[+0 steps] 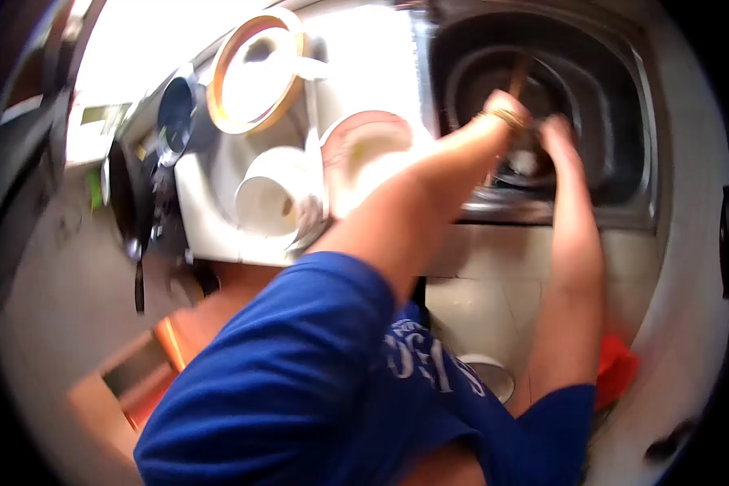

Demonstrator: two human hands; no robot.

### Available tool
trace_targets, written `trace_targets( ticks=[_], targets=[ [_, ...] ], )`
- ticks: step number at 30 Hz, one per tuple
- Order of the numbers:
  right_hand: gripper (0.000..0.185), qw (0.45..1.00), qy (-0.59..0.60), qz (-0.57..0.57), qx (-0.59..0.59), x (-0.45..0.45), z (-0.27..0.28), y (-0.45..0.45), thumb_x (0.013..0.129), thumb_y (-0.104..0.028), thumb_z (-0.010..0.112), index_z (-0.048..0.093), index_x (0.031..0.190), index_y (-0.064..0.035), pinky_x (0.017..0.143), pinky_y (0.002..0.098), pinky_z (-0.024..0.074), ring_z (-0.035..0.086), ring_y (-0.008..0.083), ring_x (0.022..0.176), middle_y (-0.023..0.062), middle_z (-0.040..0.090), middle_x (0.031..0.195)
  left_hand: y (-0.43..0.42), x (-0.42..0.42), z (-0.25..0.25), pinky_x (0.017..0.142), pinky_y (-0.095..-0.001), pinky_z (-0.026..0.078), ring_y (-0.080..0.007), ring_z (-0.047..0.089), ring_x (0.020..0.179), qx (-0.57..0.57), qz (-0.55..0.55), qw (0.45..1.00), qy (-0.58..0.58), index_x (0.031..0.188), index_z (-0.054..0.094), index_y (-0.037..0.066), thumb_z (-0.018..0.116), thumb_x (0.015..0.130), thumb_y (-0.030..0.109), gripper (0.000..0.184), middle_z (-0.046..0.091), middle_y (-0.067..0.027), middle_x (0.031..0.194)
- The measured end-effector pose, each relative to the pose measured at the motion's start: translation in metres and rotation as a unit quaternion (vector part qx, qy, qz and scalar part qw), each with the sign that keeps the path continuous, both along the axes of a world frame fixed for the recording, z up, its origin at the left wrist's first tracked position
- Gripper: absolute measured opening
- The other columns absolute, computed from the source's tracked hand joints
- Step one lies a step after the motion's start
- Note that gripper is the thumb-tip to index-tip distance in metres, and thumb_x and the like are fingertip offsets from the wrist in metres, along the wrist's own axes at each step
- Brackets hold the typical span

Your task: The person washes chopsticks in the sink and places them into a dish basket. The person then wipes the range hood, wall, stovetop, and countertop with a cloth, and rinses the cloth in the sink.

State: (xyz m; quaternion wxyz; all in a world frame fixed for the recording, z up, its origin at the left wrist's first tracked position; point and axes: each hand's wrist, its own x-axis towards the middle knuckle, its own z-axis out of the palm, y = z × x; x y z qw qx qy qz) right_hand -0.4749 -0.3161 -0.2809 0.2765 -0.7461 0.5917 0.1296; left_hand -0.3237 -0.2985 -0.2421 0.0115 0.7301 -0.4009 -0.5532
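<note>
Both my hands reach into the steel sink (624, 146) at the upper right. My left hand (508, 104), just past a gold-coloured band (506, 120), is smeared by motion. A thin brownish stick-like piece (520, 74) extends beyond it; whether the hand grips this I cannot tell. My right hand (554, 130) is close beside it, low in the basin, its fingers blurred. Between and below the hands lies a small whitish thing (524, 164), too blurred to name. A dark round shape in the basin is partly hidden by the hands.
Left of the sink, the counter holds a pinkish round basin (373, 121), a white tub (269, 194), a yellow-rimmed round vessel (219, 101) and a blue container (178, 113). Dark pans (121, 194) hang at its left edge. A red item (616, 371) lies low on the right.
</note>
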Motion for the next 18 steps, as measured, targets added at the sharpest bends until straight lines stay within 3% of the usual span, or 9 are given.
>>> trace_targets(
  ticks=[1,2,3,5,7,10,11,13,18],
  targets=[
    [0.026,0.996,-0.026,0.013,-0.080,-0.006,-0.032,0.001,0.083,-0.015,0.049,0.062,0.094,0.0039,0.079,0.0428,0.0481,0.059,0.0355,0.094,0.0248,0.061,0.100,0.016,-0.009,0.002,0.070,-0.0325,0.053,-0.0216,0.066,0.083,-0.151,0.090,0.966,-0.190,0.086,0.068,0.006,0.069,0.071,0.019,0.020,0.067,-0.0136,0.089],
    [0.023,0.986,-0.047,0.027,-0.160,-0.011,-0.064,0.001,0.080,-0.013,0.052,0.063,0.091,0.0037,0.080,0.0437,0.0477,0.059,0.0385,0.095,0.0266,0.060,0.098,0.031,-0.016,0.010,0.076,-0.0334,0.052,-0.0240,0.065,0.089,-0.172,0.121,0.945,-0.252,0.092,0.066,0.006,0.067,0.072,0.020,0.024,0.066,-0.0146,0.093],
    [0.024,0.992,-0.050,-0.001,-0.119,-0.004,-0.055,0.005,0.080,-0.014,0.051,0.062,0.094,0.0041,0.083,0.0441,0.0462,0.057,0.0394,0.098,0.0281,0.059,0.100,0.041,-0.016,0.019,0.081,-0.0342,0.051,-0.0264,0.064,0.094,-0.194,0.148,0.918,-0.311,0.098,0.064,0.005,0.066,0.074,0.021,0.028,0.066,-0.0157,0.097],
    [0.028,0.997,-0.025,-0.041,-0.060,0.002,-0.023,0.005,0.080,-0.015,0.050,0.060,0.097,0.0048,0.088,0.0447,0.0438,0.054,0.0412,0.103,0.0303,0.057,0.105,0.048,-0.001,0.022,0.084,-0.0354,0.050,-0.0278,0.062,0.098,-0.041,0.089,0.994,-0.048,0.097,0.064,0.003,0.064,0.074,0.012,0.025,0.064,-0.0183,0.101],
    [0.029,0.987,0.004,-0.132,-0.092,0.006,0.011,0.001,0.079,-0.015,0.049,0.060,0.096,0.0055,0.089,0.0451,0.0430,0.052,0.0430,0.105,0.0314,0.055,0.108,0.045,-0.004,0.025,0.085,-0.0367,0.049,-0.0296,0.061,0.099,-0.039,0.088,0.995,0.002,0.097,0.063,0.001,0.060,0.076,0.007,0.022,0.063,-0.0204,0.103],
    [0.027,0.993,0.027,-0.085,-0.075,-0.007,-0.021,-0.023,0.079,-0.017,0.053,0.059,0.092,0.0062,0.084,0.0413,0.0456,0.057,0.0390,0.099,0.0275,0.059,0.102,0.046,-0.015,0.027,0.086,-0.0389,0.048,-0.0317,0.060,0.100,-0.069,0.353,0.933,0.015,0.095,0.064,0.002,0.059,0.077,0.006,0.020,0.063,-0.0206,0.101],
    [0.022,0.896,-0.315,-0.298,0.099,-0.035,-0.032,-0.027,0.080,-0.017,0.055,0.059,0.089,0.0035,0.076,0.0373,0.0471,0.061,0.0281,0.085,0.0174,0.062,0.092,0.043,-0.015,0.033,0.086,-0.0386,0.048,-0.0319,0.060,0.100,-0.062,0.388,0.919,0.032,0.094,0.064,0.002,0.058,0.077,0.006,0.018,0.063,-0.0205,0.101],
    [0.016,0.779,-0.463,-0.406,0.115,-0.023,0.040,-0.006,0.084,-0.015,0.054,0.059,0.090,-0.0008,0.073,0.0332,0.0446,0.056,0.0165,0.079,0.0076,0.059,0.088,0.041,-0.011,0.045,0.085,-0.0394,0.049,-0.0326,0.060,0.100,0.006,0.340,0.936,0.086,0.096,0.066,0.003,0.058,0.080,0.013,0.021,0.062,-0.0189,0.105],
    [0.010,0.829,-0.488,-0.269,0.042,0.002,0.158,0.051,0.091,-0.014,0.050,0.055,0.090,-0.0049,0.081,0.0268,0.0414,0.053,0.0123,0.088,0.0029,0.057,0.092,0.045,-0.014,0.079,0.086,-0.0364,0.049,-0.0296,0.060,0.102,-0.012,0.270,0.952,0.145,0.100,0.066,0.003,0.050,0.084,0.012,0.024,0.062,-0.0173,0.106]
  ],
)
